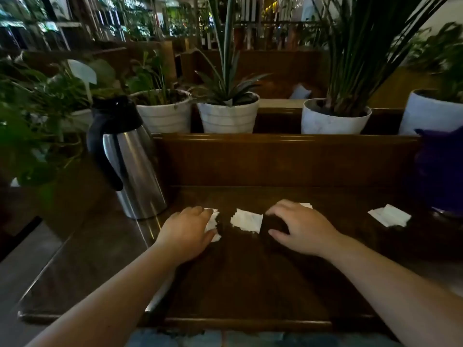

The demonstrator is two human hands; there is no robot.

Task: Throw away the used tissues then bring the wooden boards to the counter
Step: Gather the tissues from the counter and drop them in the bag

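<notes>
Several white used tissues lie on a dark wooden board (250,284) on the table in front of me. My left hand (186,234) rests on the leftmost tissue (213,221), which is pinched between fingers and thumb. A second tissue (246,220) lies flat between my hands. Just to its right, my right hand (300,227) hovers with its fingers spread and nothing in them. This hand hides most of a third tissue (306,205), whose corner shows behind the fingertips. Another tissue (389,215) lies further right, apart from both hands.
A steel thermos jug (132,166) with a black handle stands at the left, close to my left hand. A wooden partition (288,159) rises behind the board, with white plant pots (228,116) on its ledge. A dark purple object (441,171) stands at the right.
</notes>
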